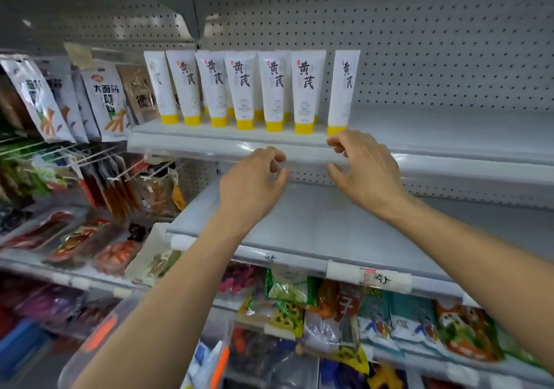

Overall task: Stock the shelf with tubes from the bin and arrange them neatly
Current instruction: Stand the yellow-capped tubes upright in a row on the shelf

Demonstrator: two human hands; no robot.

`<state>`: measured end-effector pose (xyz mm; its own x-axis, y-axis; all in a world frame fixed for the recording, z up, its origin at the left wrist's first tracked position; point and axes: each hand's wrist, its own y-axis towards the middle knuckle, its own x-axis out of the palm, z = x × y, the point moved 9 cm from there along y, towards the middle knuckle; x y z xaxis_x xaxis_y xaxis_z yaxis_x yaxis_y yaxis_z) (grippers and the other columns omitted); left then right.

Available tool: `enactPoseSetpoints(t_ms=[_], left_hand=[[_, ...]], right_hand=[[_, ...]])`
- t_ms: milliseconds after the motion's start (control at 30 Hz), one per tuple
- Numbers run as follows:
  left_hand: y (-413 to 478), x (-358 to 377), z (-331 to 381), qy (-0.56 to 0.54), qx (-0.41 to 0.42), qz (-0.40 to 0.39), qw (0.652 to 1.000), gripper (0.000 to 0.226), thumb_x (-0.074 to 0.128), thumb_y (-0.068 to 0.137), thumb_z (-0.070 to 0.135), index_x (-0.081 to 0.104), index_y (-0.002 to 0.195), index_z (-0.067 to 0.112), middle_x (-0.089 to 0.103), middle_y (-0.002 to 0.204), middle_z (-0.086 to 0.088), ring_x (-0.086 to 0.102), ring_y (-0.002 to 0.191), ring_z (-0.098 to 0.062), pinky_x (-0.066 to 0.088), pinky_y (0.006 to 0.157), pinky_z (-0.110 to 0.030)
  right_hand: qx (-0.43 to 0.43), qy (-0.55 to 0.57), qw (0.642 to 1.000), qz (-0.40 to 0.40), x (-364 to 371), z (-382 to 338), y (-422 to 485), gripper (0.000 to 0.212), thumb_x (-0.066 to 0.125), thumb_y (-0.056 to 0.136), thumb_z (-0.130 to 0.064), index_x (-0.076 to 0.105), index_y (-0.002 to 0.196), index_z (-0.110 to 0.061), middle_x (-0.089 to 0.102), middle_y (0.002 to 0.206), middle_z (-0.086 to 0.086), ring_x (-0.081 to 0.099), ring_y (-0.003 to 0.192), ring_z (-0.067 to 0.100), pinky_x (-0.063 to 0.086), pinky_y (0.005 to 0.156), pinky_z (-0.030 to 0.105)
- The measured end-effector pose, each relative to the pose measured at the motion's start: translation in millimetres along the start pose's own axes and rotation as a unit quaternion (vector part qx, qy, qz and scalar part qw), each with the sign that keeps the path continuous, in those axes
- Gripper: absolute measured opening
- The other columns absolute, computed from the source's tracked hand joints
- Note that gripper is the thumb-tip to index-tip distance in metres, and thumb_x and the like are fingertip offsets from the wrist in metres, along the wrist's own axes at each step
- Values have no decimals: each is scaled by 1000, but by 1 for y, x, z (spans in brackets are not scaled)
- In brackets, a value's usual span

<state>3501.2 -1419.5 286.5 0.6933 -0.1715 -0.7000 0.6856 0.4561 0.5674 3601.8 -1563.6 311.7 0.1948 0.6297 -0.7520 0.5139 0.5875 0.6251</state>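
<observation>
The white shelf [227, 138] runs just above and behind both hands, its pegboard back wall [419, 59] rising beyond it. Below the hands lies a bare grey shelf [329, 221] with price strips along its front edge. Snack packets [102, 98] hang well to the left of the left hand, and more packets [389, 319] fill the level beneath both forearms. At the bottom edge, under the left forearm, sits a clear bin [209, 361] with tubes inside.

A row of white tubes [244, 89] with yellow caps stands cap-down on the shelf, up and left of the right hand. The rightmost tube [343, 89] stands slightly apart from the row, directly above the right hand's fingertips.

The right hand [364, 168] is empty, fingers loosely curled, fingertips just below that tube's cap at the shelf lip; whether they touch it I cannot tell. The left hand [254, 179] is empty too, fingers half curled, just under the shelf's front rail.
</observation>
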Motion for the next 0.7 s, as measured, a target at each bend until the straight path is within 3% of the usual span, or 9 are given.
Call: enactPoseSetpoints(t_ms=[167, 367, 533, 633, 700], left_hand=[[-62, 11, -71, 11, -78, -54, 995, 24, 57, 91, 40, 61, 112, 29, 63, 92, 14, 60, 85, -13, 50, 73, -32], [-151, 26, -201, 79, -174, -196, 962, 25, 56, 92, 38, 62, 111, 23, 69, 97, 7, 64, 90, -21, 52, 79, -35], [-210, 30, -330, 29, -313, -192, 930, 24, 60, 92, 37, 64, 109, 21, 61, 89, 8, 60, 84, -15, 47, 71, -30], [-251, 49, -413, -33, -425, -183, 886, 17, 64, 90, 28, 67, 103, 18, 65, 87, -3, 62, 79, -23, 48, 70, -32], [-282, 70, -466, -97, -511, -181, 834, 5, 65, 89, 19, 67, 92, 16, 69, 85, -13, 65, 73, -32, 54, 72, -44]], right_hand=[[-51, 34, 994, -90, 55, -38, -41, 32, 59, 88, -25, 55, 120, -19, 60, 117, 0, 53, 108, 20, 44, 92, 42], [-96, 73, 968, -221, 170, -108, -79, 27, 56, 89, -29, 56, 115, -22, 59, 114, -3, 52, 108, 20, 38, 88, 35], [-81, 128, 926, -347, 293, -172, -106, 25, 57, 85, -27, 59, 110, -22, 64, 113, -1, 57, 105, 22, 47, 85, 36], [-29, 162, 888, -429, 374, -196, -134, 20, 57, 86, -22, 60, 105, -20, 65, 99, -2, 60, 93, 21, 50, 77, 37], [8, 176, 860, -480, 429, -206, -158, 16, 58, 87, -22, 59, 102, -19, 64, 94, -2, 61, 89, 21, 51, 76, 38]])
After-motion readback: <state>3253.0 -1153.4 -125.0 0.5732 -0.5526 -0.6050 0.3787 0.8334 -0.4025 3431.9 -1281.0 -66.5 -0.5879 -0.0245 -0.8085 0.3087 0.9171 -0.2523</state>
